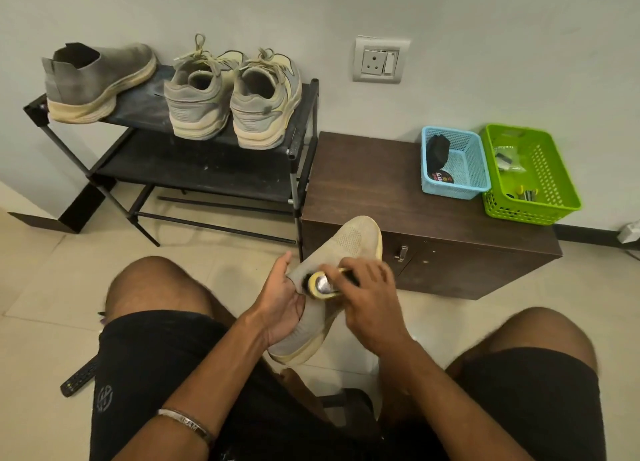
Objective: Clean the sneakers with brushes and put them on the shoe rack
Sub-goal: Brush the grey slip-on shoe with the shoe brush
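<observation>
Scrubbing near the cabinet [429, 197], the right hand [372, 296] clutched the brush [320, 284] against the sneaker [341, 253] cradled in the left hand [282, 303], needing short firm strokes, while 3 shoes waited far left on the shoe rack [207, 170].

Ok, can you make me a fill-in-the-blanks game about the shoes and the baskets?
1. The number of shoes standing on the shoe rack's top shelf is ____.
2. The left hand holds a grey ____.
3. The right hand rubs it with a ____.
4. Beside the blue basket on the cabinet stands a basket coloured ____.

Missing words: three; sneaker; brush; green
</observation>
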